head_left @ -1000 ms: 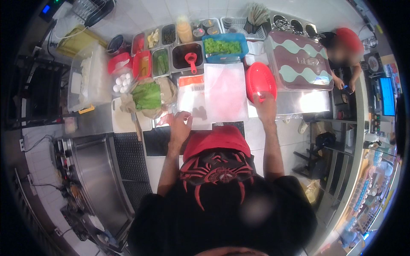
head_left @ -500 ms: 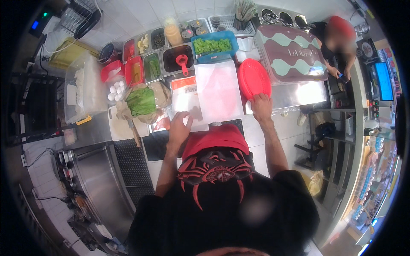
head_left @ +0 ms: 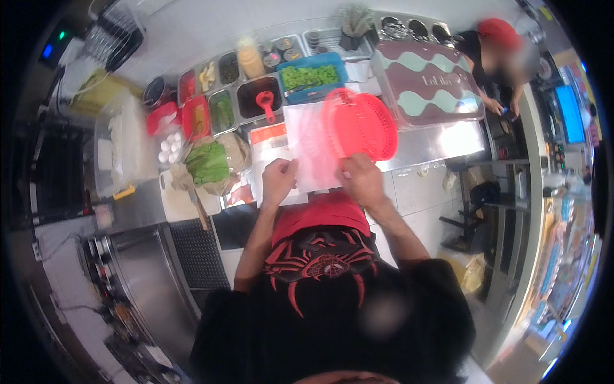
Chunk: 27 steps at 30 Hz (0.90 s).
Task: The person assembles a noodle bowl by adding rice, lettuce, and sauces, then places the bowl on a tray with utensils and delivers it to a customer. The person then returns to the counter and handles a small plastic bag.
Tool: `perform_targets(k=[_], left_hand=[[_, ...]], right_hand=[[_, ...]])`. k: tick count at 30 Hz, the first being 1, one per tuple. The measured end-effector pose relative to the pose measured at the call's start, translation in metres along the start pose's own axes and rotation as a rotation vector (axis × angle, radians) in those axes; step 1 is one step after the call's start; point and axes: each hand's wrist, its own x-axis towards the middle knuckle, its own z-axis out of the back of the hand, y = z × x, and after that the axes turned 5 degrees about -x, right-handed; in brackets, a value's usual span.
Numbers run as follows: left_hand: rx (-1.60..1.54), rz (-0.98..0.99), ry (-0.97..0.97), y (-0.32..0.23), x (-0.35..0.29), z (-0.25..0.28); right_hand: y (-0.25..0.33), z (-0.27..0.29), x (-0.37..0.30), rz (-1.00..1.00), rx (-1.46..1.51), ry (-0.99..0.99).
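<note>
A red oval plastic basket (head_left: 337, 118), smeared by motion, is gripped at its near end by my right hand (head_left: 362, 181). It overlaps a second red basket (head_left: 378, 128) resting on the counter just to its right. White sheets of paper (head_left: 303, 137) lie in front of me, partly covered by the held basket. My left hand (head_left: 279, 180) is closed, its fingers curled at the near left part of the sheets. Whether it pinches the paper is hidden. Beneath the sheets, an orange and white printed package (head_left: 267, 136) shows on the left.
Behind are a blue tub of chopped lettuce (head_left: 311, 77) and a sauce pan with a red ladle (head_left: 265, 102). Leaf lettuce (head_left: 208, 162), eggs (head_left: 170, 148) and a knife (head_left: 199, 210) lie left. A large patterned box (head_left: 430, 83) stands right; a person (head_left: 495, 61) is beyond.
My right hand has moved left, carrying one red basket over the paper and leaving another behind. My left hand has shifted slightly and its fingers have closed.
</note>
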Motion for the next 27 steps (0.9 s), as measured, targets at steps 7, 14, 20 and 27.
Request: perform_targets(k=[7, 14, 20, 27], left_hand=[[-0.067, -0.035, 0.031, 0.014, 0.007, 0.0], [-0.054, -0.111, 0.034, 0.049, 0.021, 0.011], [0.223, -0.466, -0.231, 0.027, 0.015, 0.012], [0.117, -0.524, 0.306, -0.032, -0.033, -0.056]], right_hand=[[0.022, -0.076, -0.009, 0.013, -0.108, 0.236], [0.03, -0.067, 0.018, -0.017, -0.05, -0.036], [0.002, -0.14, -0.005, -0.211, -0.003, 0.413], [0.037, -0.004, -0.102, -0.521, 0.251, -0.097]])
